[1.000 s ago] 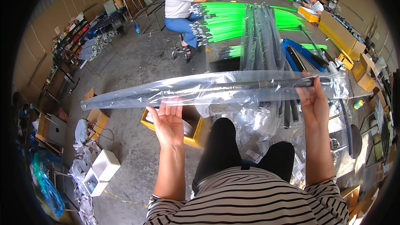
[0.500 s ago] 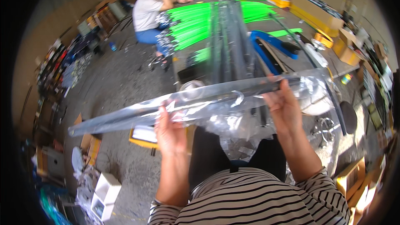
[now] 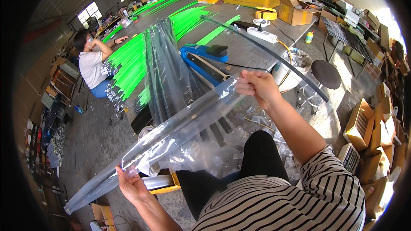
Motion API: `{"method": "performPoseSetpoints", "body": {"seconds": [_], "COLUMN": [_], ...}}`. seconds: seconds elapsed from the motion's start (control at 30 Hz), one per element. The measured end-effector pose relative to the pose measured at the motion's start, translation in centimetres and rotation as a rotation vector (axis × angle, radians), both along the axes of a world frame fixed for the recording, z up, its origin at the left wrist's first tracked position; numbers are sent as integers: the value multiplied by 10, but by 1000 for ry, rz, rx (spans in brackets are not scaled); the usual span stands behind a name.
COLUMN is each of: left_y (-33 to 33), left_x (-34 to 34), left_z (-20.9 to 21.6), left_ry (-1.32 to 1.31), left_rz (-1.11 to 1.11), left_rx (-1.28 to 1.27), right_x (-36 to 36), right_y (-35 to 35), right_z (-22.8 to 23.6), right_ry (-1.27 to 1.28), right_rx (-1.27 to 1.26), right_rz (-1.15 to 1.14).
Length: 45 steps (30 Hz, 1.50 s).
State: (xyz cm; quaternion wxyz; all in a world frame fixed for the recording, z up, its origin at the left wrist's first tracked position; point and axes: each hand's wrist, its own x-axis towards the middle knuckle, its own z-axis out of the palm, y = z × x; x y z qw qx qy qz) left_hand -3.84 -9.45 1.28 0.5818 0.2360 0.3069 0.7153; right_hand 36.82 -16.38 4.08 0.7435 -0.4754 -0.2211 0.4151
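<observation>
A long clear plastic sleeve [image 3: 147, 149] with a dark slender strip or tube inside slants across in front of me, its low end at the left. My left hand [image 3: 133, 187] is closed on its lower edge, thumb uppermost. Higher up at the right, my right hand [image 3: 259, 87] pinches the sleeve's upper end between thumb and fingers. Behind it, several long clear bags with dark strips [image 3: 160, 64] lie over the table's near edge. A blue-and-black device with a long arm, resembling a bag sealer [image 3: 204, 57], sits beside them.
Bright green rods [image 3: 128, 66] are heaped on the table, where a co-worker [image 3: 92, 60] sits at the left. Another dark strip [image 3: 274, 55] juts past the table edge, near a white power strip [image 3: 262, 35] and a round stool [image 3: 325, 74]. Cardboard boxes [image 3: 360, 122] stand at right.
The sleeve has gone from nearly level to a steeper slant, right end up. My right hand has shifted from beneath it to its upper end. My view has turned, tilting the scene.
</observation>
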Motion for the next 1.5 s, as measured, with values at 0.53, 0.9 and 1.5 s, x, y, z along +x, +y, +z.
{"method": "performPoseSetpoints", "body": {"seconds": [0.53,0.9,1.5], "left_y": [44,61,81], "left_x": [65,86,83], "left_z": [20,21,14], "left_ry": [107,131,113], "left_rz": [28,164,128], "left_rx": [-15,-97,-135], "right_x": [67,69,39], "right_y": [100,123,46], "right_z": [-9,-4,41], "right_ry": [-857,-1218,-1831], "right_rx": [-348,-469,382], "right_rz": [52,-289,-360]}}
